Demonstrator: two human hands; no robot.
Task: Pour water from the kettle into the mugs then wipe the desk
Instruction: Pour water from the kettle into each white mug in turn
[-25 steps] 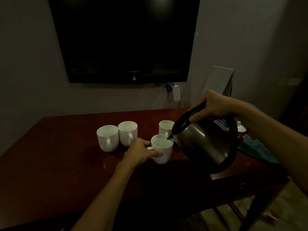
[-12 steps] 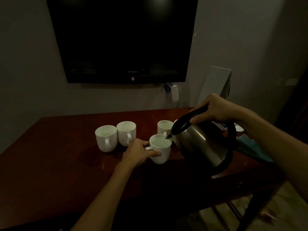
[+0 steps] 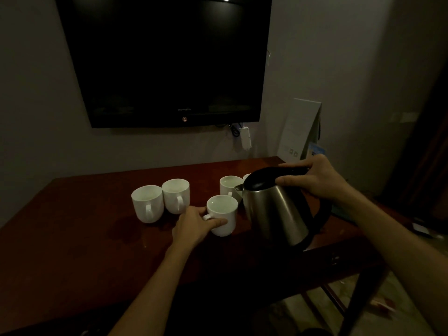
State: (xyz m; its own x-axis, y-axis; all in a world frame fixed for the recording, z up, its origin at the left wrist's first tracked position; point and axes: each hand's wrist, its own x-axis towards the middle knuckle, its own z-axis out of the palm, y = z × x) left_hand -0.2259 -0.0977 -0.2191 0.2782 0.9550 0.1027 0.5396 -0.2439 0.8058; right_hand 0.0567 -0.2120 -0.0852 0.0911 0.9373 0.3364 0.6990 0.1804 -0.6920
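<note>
Your right hand [image 3: 317, 180] grips the kettle [image 3: 276, 209] handle. The kettle stands nearly straight up over the tabletop [image 3: 72, 238], spout pointing left. Your left hand [image 3: 194, 226] holds the near mug [image 3: 224, 214].

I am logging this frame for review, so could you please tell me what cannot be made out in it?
- Head view: a mug behind the kettle shows only a sliver of rim; the kettle hides the rest.
- Water levels in the two left mugs: too dim to tell.
- The cloth is mostly hidden by the right hand and forearm.
- The handle of the front mug is covered by the left hand.
</note>
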